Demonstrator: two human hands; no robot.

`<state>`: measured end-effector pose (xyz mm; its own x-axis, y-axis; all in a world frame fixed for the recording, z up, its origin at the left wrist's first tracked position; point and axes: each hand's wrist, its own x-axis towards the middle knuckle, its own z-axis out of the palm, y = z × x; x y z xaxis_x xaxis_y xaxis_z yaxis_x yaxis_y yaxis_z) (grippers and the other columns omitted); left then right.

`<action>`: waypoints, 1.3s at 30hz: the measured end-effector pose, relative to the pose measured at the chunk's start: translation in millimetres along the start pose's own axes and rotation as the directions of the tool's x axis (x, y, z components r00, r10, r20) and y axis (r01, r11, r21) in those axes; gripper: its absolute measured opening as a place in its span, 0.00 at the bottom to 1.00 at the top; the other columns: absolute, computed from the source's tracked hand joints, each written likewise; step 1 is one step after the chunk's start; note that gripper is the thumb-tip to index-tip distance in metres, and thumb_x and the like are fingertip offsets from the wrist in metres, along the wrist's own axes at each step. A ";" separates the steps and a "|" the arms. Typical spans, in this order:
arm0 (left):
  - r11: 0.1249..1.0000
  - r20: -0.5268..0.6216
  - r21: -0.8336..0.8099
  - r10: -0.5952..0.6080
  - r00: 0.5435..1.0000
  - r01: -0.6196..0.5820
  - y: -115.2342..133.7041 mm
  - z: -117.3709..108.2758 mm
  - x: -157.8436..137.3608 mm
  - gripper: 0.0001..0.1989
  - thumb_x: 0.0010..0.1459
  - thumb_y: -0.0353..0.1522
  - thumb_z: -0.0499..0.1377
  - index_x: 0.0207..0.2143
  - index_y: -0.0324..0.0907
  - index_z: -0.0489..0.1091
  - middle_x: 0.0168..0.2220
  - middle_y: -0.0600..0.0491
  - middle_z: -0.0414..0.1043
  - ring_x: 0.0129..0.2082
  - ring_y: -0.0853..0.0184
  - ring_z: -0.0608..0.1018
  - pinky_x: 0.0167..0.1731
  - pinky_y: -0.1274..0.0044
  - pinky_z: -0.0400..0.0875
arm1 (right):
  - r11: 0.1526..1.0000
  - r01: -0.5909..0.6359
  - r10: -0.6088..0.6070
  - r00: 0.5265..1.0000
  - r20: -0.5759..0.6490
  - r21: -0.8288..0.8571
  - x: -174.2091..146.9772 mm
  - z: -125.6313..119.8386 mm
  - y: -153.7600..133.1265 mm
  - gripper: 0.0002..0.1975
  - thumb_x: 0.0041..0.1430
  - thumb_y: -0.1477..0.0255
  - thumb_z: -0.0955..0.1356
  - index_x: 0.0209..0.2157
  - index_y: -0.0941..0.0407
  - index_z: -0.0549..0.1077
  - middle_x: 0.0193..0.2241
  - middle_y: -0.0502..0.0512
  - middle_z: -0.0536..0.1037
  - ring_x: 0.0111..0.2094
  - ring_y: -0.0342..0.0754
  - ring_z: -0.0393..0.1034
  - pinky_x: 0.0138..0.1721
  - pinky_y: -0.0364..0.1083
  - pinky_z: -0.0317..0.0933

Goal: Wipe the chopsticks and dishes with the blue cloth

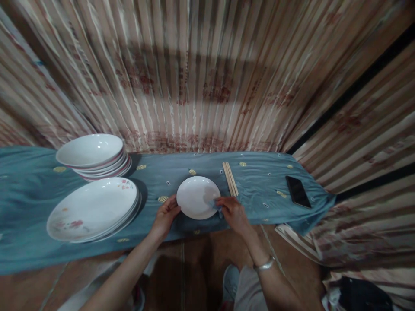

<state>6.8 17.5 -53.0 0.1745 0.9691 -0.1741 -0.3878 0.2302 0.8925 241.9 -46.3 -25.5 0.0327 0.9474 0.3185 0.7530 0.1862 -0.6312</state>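
A small white plate (pixel 197 196) is in front of me at the near side of the blue tablecloth. My left hand (pixel 166 214) is closed on the plate's left rim, with the thumb near the edge. At the right rim, my right hand (pixel 232 211) is closed on a light blue cloth (pixel 218 204) that touches the plate. Much of the cloth is hidden under the fingers. Just beyond my right hand lie several wooden chopsticks (pixel 230 179), side by side.
To the left stand a stack of deep white bowls (pixel 90 151) and a stack of oval plates with flower prints (pixel 94 211). A black phone (pixel 298 191) lies at the right end of the tablecloth (pixel 259 181). A pleated patterned curtain (pixel 194 86) hangs behind.
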 end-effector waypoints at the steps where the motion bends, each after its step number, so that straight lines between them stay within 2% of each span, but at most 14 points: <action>1: 1.000 -0.003 0.005 -0.002 1.000 0.002 -0.3 0.0 0.5 0.27 0.33 0.34 0.71 0.41 0.40 0.73 0.43 0.45 0.77 0.49 0.55 0.74 0.53 0.63 0.63 | 1.000 -0.015 0.014 0.999 -0.040 -0.021 1.2 -0.9 3.8 0.17 0.49 0.84 0.60 0.33 0.56 0.77 0.40 0.56 0.79 0.44 0.49 0.69 0.50 0.50 0.61; 4: 1.000 -0.019 0.031 0.003 1.000 -0.002 -1.7 -0.7 2.3 0.27 0.33 0.36 0.71 0.40 0.40 0.74 0.43 0.45 0.77 0.50 0.54 0.73 0.52 0.62 0.63 | 0.990 -0.114 0.105 0.988 -0.112 -0.078 3.1 -7.8 15.0 0.17 0.51 0.81 0.59 0.33 0.56 0.77 0.39 0.56 0.79 0.44 0.50 0.70 0.48 0.49 0.61; 6: 0.999 -0.031 0.039 0.000 1.000 0.002 -2.2 -0.6 3.2 0.28 0.32 0.36 0.71 0.41 0.40 0.74 0.43 0.44 0.77 0.51 0.53 0.73 0.52 0.62 0.64 | 0.974 -0.209 0.202 0.975 -0.088 -0.087 2.8 -14.0 20.8 0.15 0.53 0.78 0.60 0.33 0.55 0.78 0.35 0.55 0.80 0.39 0.50 0.72 0.42 0.48 0.63; 9: 0.999 -0.044 0.033 -0.022 0.999 0.023 -1.9 1.9 3.9 0.30 0.32 0.36 0.72 0.42 0.40 0.74 0.44 0.44 0.77 0.50 0.54 0.74 0.52 0.62 0.64 | 0.958 -0.287 0.287 0.956 0.057 -0.006 1.4 -18.7 24.1 0.13 0.54 0.72 0.61 0.28 0.55 0.78 0.25 0.52 0.79 0.28 0.47 0.71 0.30 0.43 0.60; 11: 0.999 -0.052 0.024 -0.032 0.998 0.034 -1.4 5.3 4.2 0.31 0.30 0.36 0.72 0.42 0.40 0.74 0.44 0.44 0.77 0.50 0.54 0.74 0.52 0.63 0.64 | 0.949 -0.305 0.288 0.942 0.171 0.078 1.1 -16.7 22.8 0.15 0.55 0.66 0.62 0.22 0.56 0.76 0.19 0.49 0.75 0.23 0.45 0.67 0.24 0.41 0.54; 14: 0.999 -0.070 0.031 -0.035 0.997 0.037 -1.6 11.2 5.7 0.32 0.30 0.37 0.72 0.43 0.40 0.74 0.45 0.45 0.76 0.49 0.54 0.74 0.51 0.63 0.65 | 0.919 -0.361 0.302 0.904 0.303 0.162 2.7 -8.9 20.6 0.20 0.54 0.59 0.63 0.18 0.57 0.74 0.15 0.48 0.69 0.20 0.42 0.61 0.22 0.41 0.48; 17: 0.999 -0.075 0.038 -0.028 0.997 0.031 -2.1 16.9 9.6 0.33 0.31 0.38 0.72 0.44 0.40 0.73 0.46 0.44 0.76 0.49 0.54 0.74 0.51 0.64 0.66 | 0.863 -0.438 0.355 0.880 0.314 0.250 6.6 -1.0 22.7 0.19 0.52 0.58 0.64 0.20 0.58 0.74 0.16 0.48 0.68 0.22 0.41 0.59 0.23 0.41 0.49; 21: 1.000 -0.052 0.025 -0.009 0.999 0.010 -1.9 24.0 19.1 0.32 0.33 0.37 0.71 0.45 0.40 0.73 0.46 0.45 0.76 0.51 0.54 0.73 0.54 0.64 0.62 | 0.739 -0.500 0.450 0.865 0.222 0.452 12.9 5.8 28.0 0.19 0.47 0.56 0.66 0.23 0.58 0.76 0.19 0.49 0.71 0.24 0.42 0.60 0.25 0.41 0.53; 25: 0.999 -0.056 0.037 0.035 0.998 -0.033 -3.7 28.4 31.4 0.30 0.36 0.36 0.70 0.45 0.39 0.73 0.47 0.45 0.75 0.53 0.55 0.71 0.56 0.65 0.59 | 0.533 -0.561 0.566 0.793 0.226 0.633 19.5 12.3 28.2 0.18 0.43 0.56 0.69 0.23 0.58 0.77 0.19 0.49 0.73 0.23 0.42 0.63 0.26 0.41 0.56; 28: 0.999 -0.115 0.030 0.045 0.992 -0.041 -7.9 28.8 40.2 0.33 0.35 0.35 0.70 0.48 0.41 0.71 0.50 0.44 0.73 0.54 0.55 0.70 0.55 0.64 0.59 | 0.401 -0.568 0.628 0.741 0.236 0.719 25.9 17.5 26.2 0.17 0.39 0.56 0.71 0.23 0.57 0.77 0.19 0.49 0.75 0.24 0.44 0.66 0.27 0.43 0.60; 30: 0.999 -0.136 0.015 0.043 0.990 -0.042 -10.7 28.6 44.7 0.34 0.35 0.34 0.70 0.50 0.42 0.69 0.51 0.43 0.72 0.54 0.55 0.70 0.55 0.64 0.60 | 0.329 -0.552 0.646 0.724 0.244 0.766 31.2 19.9 24.6 0.16 0.38 0.57 0.72 0.23 0.57 0.77 0.20 0.50 0.76 0.25 0.46 0.69 0.30 0.44 0.62; 35: 0.999 -0.072 -0.020 0.042 0.997 -0.043 -14.6 34.4 52.2 0.29 0.36 0.33 0.69 0.46 0.41 0.71 0.53 0.43 0.70 0.56 0.55 0.68 0.56 0.64 0.59 | 0.240 -0.474 0.677 0.707 0.204 0.847 45.8 22.3 19.4 0.13 0.38 0.61 0.72 0.24 0.55 0.77 0.22 0.52 0.78 0.30 0.50 0.73 0.35 0.47 0.66; 39: 0.995 -0.046 -0.083 0.052 0.998 -0.056 -17.6 47.5 57.5 0.25 0.36 0.34 0.69 0.42 0.43 0.73 0.53 0.45 0.71 0.58 0.55 0.67 0.57 0.64 0.58 | 0.156 -0.474 0.682 0.686 0.252 0.867 50.8 26.9 13.6 0.11 0.41 0.63 0.69 0.25 0.55 0.77 0.24 0.52 0.79 0.34 0.51 0.74 0.33 0.46 0.67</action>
<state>66.7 65.0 -58.9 0.1119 0.9829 -0.1461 -0.4707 0.1819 0.8633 236.2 11.3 -37.0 0.3701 0.8431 -0.3902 -0.4676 -0.1939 -0.8624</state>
